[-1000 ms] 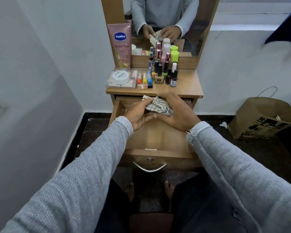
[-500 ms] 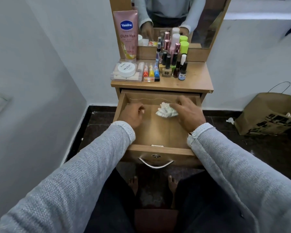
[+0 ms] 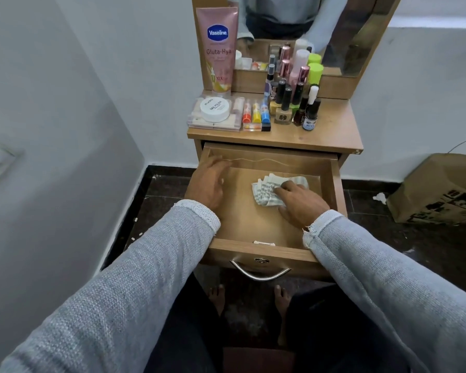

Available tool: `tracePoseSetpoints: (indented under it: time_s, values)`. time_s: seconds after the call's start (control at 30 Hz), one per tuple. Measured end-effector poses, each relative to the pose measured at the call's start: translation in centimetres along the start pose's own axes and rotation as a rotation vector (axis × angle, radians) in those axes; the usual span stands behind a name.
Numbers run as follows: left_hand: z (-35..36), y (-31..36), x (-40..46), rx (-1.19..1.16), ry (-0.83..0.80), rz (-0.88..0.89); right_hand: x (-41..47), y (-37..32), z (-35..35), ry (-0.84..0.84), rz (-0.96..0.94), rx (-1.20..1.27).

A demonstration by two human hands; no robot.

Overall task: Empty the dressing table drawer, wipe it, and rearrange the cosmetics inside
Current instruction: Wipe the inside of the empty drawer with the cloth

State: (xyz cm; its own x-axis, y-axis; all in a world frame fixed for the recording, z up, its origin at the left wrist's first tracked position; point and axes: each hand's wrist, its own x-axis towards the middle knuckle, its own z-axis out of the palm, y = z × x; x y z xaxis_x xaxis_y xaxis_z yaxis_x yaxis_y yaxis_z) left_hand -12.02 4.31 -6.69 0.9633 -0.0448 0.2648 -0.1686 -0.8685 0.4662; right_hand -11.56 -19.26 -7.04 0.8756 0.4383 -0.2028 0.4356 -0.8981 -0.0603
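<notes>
**Drawer bare, cloth down for the wipe**

The drawer [image 3: 256, 224] stands pulled out toward the person, and nothing lies in it but a striped cloth [image 3: 272, 191] on the floor of its right half. The right hand [image 3: 299, 201] lies on the near right part of the cloth, fingers spread and pressing it flat against the wood rather than curling round it; that flat palm suits rubbing the cloth across the floor. The left hand [image 3: 209, 181] is in the far left corner, fingers relaxed and empty, by the left wall; it probably braces the drawer so it does not slide under the wiping. The two hands are well apart.

The cosmetics are all up on the tabletop [image 3: 331, 130], which keeps the drawer free for the cloth: a white jar [image 3: 215, 109] on a clear case at far left, three small coloured tubes [image 3: 255, 112] beside it, a cluster of bottles [image 3: 293, 103] to the right, and a pink tube [image 3: 219, 49] leaning upright at the back. Judged so, emptying is done, wiping is under way, rearranging waits.

On the floor to the right sits a paper bag [image 3: 436, 189].
</notes>
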Motion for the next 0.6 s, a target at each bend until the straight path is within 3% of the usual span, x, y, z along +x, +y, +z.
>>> tracePoseSetpoints:
  time_s: [0.2, 0.37, 0.47, 0.6]
  values:
    - [-1.0, -0.4, 0.1, -0.188, 0.068, -0.050, 3.6, -4.0, -1.2, 0.038, 0.035, -0.057]
    - [-1.2, -0.5, 0.3, -0.386, 0.231, -0.177, 4.2, -8.1, -1.0, 0.010, -0.133, -0.093]
    - [-0.8, -1.2, 0.5, -0.451, 0.188, -0.243, 3.2, -8.4, -0.7, -0.050, -0.189, -0.114]
    - [-0.9, -1.8, 0.8, -0.734, 0.136, -0.349, 3.0, -6.6, -0.8, -0.047, 0.078, -0.020]
